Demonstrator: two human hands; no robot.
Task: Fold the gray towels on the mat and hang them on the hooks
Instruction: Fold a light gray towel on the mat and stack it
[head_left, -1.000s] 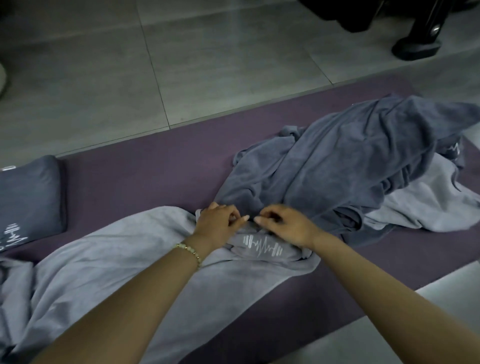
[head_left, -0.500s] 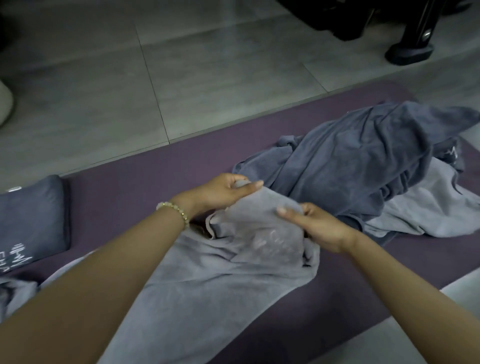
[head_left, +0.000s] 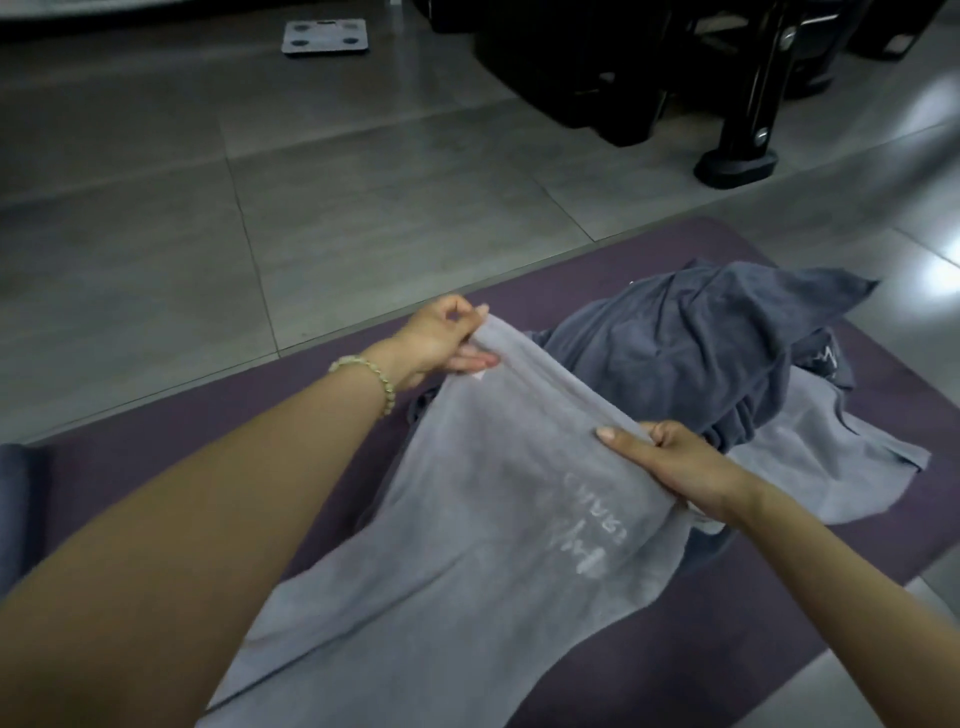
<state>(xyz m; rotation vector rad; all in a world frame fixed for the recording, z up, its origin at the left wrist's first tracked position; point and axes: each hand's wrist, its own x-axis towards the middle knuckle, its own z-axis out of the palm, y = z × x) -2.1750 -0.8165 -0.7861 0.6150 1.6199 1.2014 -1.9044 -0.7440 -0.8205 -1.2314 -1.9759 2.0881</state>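
A light gray towel (head_left: 467, 519) with a white printed logo is lifted by its top edge above the purple mat (head_left: 234, 410); its lower part trails down toward me. My left hand (head_left: 441, 338) pinches the far left corner of that edge. My right hand (head_left: 670, 462) grips the edge's near right corner. Behind the towel a dark gray towel (head_left: 701, 353) lies crumpled on the mat, on top of another light gray towel (head_left: 831, 462) spread at the right. No hooks are in view.
Gray tiled floor (head_left: 311, 208) surrounds the mat. A black stand foot (head_left: 737, 166) and dark furniture stand at the back right. A bathroom scale (head_left: 324, 36) lies at the far back. A dark folded item (head_left: 15, 493) sits at the mat's left edge.
Both hands took hold of the light towel's edge and raised it off the mat, moving apart to stretch it. The view tilted up.
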